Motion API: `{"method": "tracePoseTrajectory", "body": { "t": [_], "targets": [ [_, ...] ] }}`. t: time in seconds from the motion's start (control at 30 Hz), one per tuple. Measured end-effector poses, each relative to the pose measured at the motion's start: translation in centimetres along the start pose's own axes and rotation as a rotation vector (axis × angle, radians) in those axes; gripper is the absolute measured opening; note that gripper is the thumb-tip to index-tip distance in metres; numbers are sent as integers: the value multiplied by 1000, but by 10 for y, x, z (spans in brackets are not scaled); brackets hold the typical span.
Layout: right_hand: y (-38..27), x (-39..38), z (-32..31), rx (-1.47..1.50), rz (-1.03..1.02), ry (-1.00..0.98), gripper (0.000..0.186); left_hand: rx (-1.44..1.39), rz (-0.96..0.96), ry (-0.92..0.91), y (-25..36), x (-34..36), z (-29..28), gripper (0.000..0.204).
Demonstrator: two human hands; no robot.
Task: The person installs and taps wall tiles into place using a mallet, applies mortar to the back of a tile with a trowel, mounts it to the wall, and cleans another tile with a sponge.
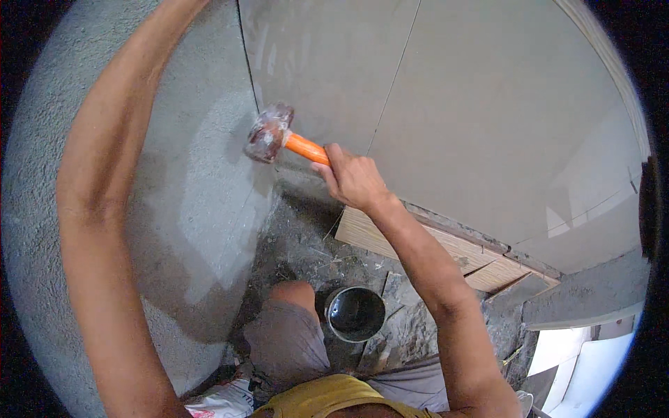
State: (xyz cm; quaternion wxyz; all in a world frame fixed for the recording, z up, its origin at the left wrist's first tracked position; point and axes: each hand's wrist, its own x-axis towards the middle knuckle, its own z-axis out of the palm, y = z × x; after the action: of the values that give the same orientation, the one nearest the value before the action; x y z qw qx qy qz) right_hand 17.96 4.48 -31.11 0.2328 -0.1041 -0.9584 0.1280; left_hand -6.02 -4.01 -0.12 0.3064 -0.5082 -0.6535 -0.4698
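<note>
My right hand (357,181) is wrapped round the orange handle of a mallet (305,148). The mallet's thick, reddish-brown head is smeared with pale dust. It is in front of the corner where a rough grey wall (209,160) meets large smooth grey tiles (474,118); I cannot tell whether it touches them. Thin dark joints run between the tiles. My left forearm (129,104) reaches up along the rough wall, and the hand lies beyond the upper edge of the picture.
Below, a round dark bucket (329,306) stands on the dirty, debris-strewn floor (289,237), close to my knee (296,296). Wood-patterned planks (369,233) run along the foot of the tiled wall. A white sack (223,403) lies at the lower left. Bright light enters at lower right.
</note>
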Motion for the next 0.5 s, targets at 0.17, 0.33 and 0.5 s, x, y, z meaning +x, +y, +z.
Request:
{"method": "tracePoseTrajectory", "body": {
  "t": [0.17, 0.33, 0.5],
  "targets": [
    [6, -1, 4, -14, 86, -42, 40, -212, -29, -31, 6, -3, 1, 87],
    [22, -15, -11, -19, 89, -37, 42, -8, 20, -2, 10, -5, -1, 89],
    [42, -35, -32, -49, -32, -56, 43, 55, 31, -5, 3, -1, 1, 91]
  ]
}}
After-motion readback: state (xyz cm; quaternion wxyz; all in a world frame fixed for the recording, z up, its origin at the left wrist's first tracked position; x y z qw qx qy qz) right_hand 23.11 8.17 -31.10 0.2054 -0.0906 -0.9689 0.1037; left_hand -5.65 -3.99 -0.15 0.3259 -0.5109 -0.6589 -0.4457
